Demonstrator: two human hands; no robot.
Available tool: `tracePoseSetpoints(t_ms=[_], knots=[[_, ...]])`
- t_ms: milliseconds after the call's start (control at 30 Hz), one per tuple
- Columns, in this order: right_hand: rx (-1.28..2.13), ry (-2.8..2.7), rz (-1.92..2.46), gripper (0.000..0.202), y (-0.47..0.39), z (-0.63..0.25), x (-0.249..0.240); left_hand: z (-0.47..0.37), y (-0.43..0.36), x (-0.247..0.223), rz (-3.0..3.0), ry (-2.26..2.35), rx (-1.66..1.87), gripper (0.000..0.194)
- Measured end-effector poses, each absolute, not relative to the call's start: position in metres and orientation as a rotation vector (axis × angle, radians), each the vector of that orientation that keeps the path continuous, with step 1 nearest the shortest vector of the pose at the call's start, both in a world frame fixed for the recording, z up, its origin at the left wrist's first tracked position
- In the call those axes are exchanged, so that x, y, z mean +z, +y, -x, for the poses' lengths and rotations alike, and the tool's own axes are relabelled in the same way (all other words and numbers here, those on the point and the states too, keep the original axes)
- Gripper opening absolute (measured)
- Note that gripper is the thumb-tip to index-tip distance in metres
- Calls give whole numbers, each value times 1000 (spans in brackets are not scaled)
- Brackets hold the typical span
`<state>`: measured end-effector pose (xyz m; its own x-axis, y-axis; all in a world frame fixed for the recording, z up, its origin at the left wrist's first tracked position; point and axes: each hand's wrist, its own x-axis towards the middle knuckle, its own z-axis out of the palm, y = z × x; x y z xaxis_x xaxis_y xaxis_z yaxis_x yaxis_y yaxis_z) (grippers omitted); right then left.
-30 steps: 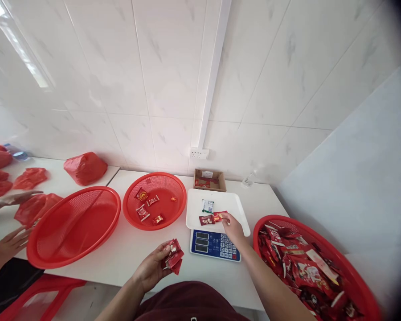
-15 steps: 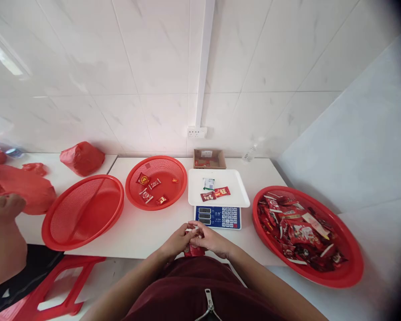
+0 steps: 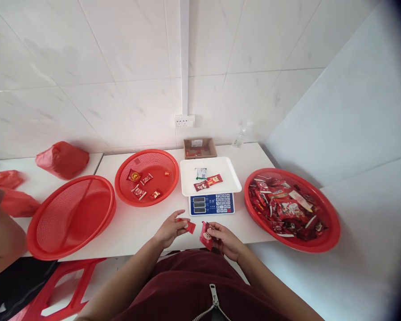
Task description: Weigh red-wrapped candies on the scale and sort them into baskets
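Observation:
Between thumb and fingers, my left hand (image 3: 169, 229) pinches a small red snack packet (image 3: 190, 226). My right hand (image 3: 227, 240) grips other red and dark packets, the front one a red snack packet (image 3: 206, 236) with a pale print; how many are in it I cannot tell. Both hands are in front of the digital scale (image 3: 212, 204), slightly apart. On its white pan (image 3: 230, 178) lie a white-and-green packet (image 3: 201, 173), a dark red packet (image 3: 201, 186) and a bright red packet (image 3: 215, 179).
A red basket (image 3: 332, 236) heaped with packets stands at right. Left of the scale is a red basket (image 3: 173, 189) with several packets; further left, another red basket (image 3: 112, 209). A cardboard box (image 3: 200, 155) sits behind the scale. A co-worker's arm (image 3: 5, 223) is at far left.
My hands were together over the packets and have now parted, the left with one packet, the right with the others. The view has shifted, moving the table's things left in the picture.

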<state>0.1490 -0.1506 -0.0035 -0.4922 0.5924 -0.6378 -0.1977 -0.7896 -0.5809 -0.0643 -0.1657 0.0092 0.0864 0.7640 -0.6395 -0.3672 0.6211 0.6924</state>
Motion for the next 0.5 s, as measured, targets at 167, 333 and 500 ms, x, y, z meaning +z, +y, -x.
tracePoseSetpoints(t_ms=[167, 333, 500], knots=[[2219, -518, 1223, 31, -156, -157, -13, 56, -110, 11, -799, 1424, 942, 43], [2184, -531, 1207, 30, -156, -162, -5, 47, -50, 12, -1075, 1572, 957, 53], [2124, -537, 1246, 29, -154, -174, -1, 45, -32, 4, -1388, 1738, 769, 55]])
